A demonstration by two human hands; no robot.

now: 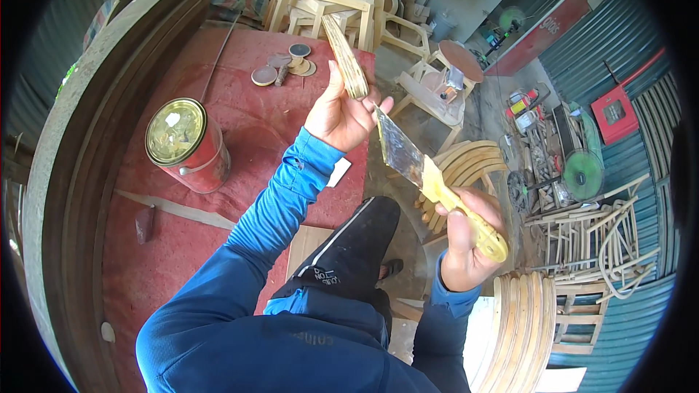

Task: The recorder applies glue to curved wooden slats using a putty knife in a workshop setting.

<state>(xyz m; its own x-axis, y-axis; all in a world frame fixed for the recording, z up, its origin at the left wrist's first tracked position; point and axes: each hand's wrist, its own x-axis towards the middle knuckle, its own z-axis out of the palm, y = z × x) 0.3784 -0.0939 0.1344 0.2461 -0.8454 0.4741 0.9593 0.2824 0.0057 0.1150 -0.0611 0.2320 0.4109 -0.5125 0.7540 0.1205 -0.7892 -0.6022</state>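
Left hand (pixel 339 118) half-curled around wooden strip (pixel 344 58), right hand (pixel 466 247) around scraper (pixel 409 165).

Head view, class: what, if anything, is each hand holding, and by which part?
The left hand holds a striped wooden piece near its lower end; the right hand holds a flat-bladed scraper by its yellow handle.

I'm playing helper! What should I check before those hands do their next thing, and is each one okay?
1. Wood piece held: ok, in the left hand.
2. Scraper held by its yellow handle: ok, in the right hand.
3. Blade well away from the left fingers: not ok, its tip is right by them.
4. Red can standing upright: ok, on the red table.
5. Blade edge sharp or dull: cannot tell.
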